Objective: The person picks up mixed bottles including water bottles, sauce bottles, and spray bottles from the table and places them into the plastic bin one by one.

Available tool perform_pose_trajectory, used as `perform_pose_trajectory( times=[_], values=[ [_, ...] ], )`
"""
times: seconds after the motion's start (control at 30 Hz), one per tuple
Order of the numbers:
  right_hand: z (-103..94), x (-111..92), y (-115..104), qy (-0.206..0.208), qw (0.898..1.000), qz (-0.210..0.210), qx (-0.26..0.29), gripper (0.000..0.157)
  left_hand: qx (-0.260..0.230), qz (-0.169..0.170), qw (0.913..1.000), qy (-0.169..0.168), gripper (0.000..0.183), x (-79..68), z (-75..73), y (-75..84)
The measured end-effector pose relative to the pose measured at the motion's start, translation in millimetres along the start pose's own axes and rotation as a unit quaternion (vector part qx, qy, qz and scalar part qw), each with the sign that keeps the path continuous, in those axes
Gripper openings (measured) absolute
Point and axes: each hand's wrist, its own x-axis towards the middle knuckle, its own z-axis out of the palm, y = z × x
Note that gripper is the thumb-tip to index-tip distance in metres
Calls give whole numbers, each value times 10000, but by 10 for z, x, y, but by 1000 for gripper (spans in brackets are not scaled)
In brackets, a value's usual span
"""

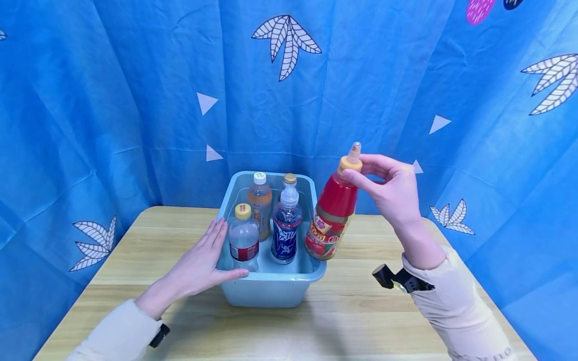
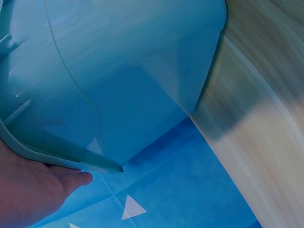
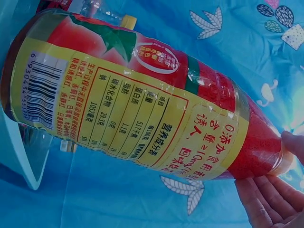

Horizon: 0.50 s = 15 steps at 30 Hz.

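Note:
My right hand [image 1: 392, 188] grips a red ketchup bottle [image 1: 336, 198] just below its yellow cap and pointed nozzle. The bottle tilts, its base overlapping the right rim of a light blue plastic bin [image 1: 275, 291] in the head view. Close up in the right wrist view, the ketchup bottle [image 3: 133, 104] turns a yellow label with a barcode towards the camera. My left hand [image 1: 198, 260] rests on the bin's front left corner, fingers extended along the left rim and thumb along the front one. In the left wrist view, the left hand [image 2: 33, 192] is at the rim.
Inside the bin stand several bottles: a yellow-capped one [image 1: 244, 240], a white-capped one [image 1: 260, 200], a dark blue one [image 1: 286, 230], and a partly hidden tan-capped one [image 1: 289, 179]. A wooden table [image 1: 370, 301] supports the bin. Behind hangs a blue patterned curtain [image 1: 289, 110].

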Motion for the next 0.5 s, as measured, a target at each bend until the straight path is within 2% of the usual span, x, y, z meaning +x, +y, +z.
perform_pose_trajectory(
  times=[0.5],
  values=[
    [220, 9, 46, -130, 9998, -111, 127, 27, -1, -16, 10000, 15, 113, 2, 14, -8]
  ],
)
